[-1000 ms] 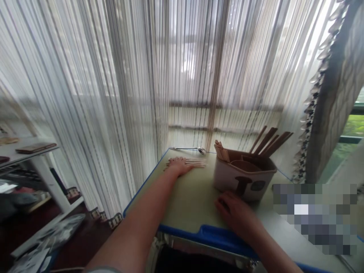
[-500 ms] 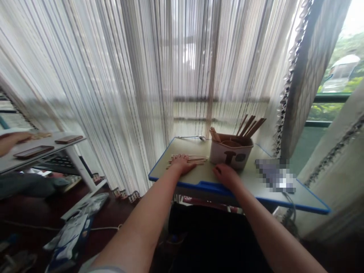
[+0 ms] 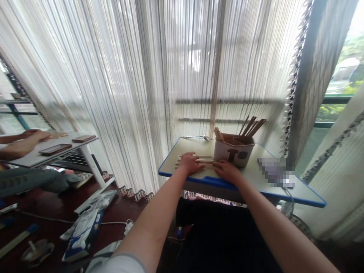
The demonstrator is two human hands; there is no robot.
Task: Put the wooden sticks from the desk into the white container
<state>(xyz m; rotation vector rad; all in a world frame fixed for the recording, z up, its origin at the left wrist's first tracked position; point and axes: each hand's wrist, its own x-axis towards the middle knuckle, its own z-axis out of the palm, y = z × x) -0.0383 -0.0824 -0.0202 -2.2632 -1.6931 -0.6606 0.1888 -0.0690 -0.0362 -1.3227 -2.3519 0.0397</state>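
Several thin pale wooden sticks (image 3: 207, 162), resembling chopsticks, lie side by side across the desk (image 3: 196, 145). My left hand (image 3: 191, 163) rests over their left part, fingers spread and pressing down, so the sticks beneath are hidden. At their right ends is my right hand (image 3: 226, 170), palm down with the fingers stretched out and the fingertips at the stick ends. Just behind it stands a light utensil holder (image 3: 222, 152) with a brown mushroom picture. Darker brown sticks (image 3: 251, 127) and a paler bundle (image 3: 217, 132) poke up from it.
A blurred-out object (image 3: 274, 171) with a cable sits on the desk's right side. A thin cord (image 3: 196, 137) lies at the back edge, before the curtain (image 3: 127, 94). At left, another person's hands (image 3: 31, 141) work at a white table (image 3: 34, 158) with brown trays (image 3: 55, 149).
My right hand has shifted from the front of the holder to the right ends of the sticks, its fingers now stretched out. My left hand stays on the sticks. The view has turned slightly left.
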